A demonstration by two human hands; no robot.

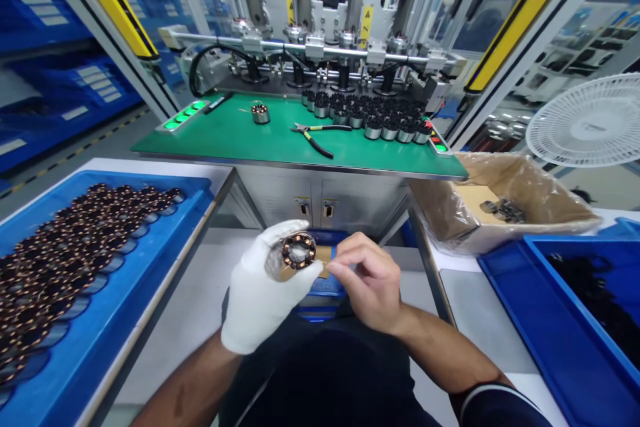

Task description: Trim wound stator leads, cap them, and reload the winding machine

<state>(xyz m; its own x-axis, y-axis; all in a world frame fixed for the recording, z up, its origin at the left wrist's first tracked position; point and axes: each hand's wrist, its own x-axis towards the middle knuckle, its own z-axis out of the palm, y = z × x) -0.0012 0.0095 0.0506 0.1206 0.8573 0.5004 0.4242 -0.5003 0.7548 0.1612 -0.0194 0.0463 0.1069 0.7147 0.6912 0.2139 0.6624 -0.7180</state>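
Observation:
My left hand [267, 287], in a white glove, grips a copper-wound motor stator [299, 251] by its rim, its ring face turned up toward me. Just right of it, my bare right hand [369, 277] has thumb and forefinger pinched together. Whatever lies in that pinch, perhaps a thin wire, is too small to make out. Another wound stator [261, 113] with loose wire ends stands on the green work surface [215, 137]. Diagonal cutters [320, 137] with black and yellow handles lie near the middle of that surface, jaws to the left.
Several unwound stators [373, 117] stand in rows below the winding machine [325, 33]. A blue tray [200, 203] full of wound stators is at left. To the right are a plastic-lined carton [450, 213], a blue bin [520, 280] of black parts and a white fan [590, 120].

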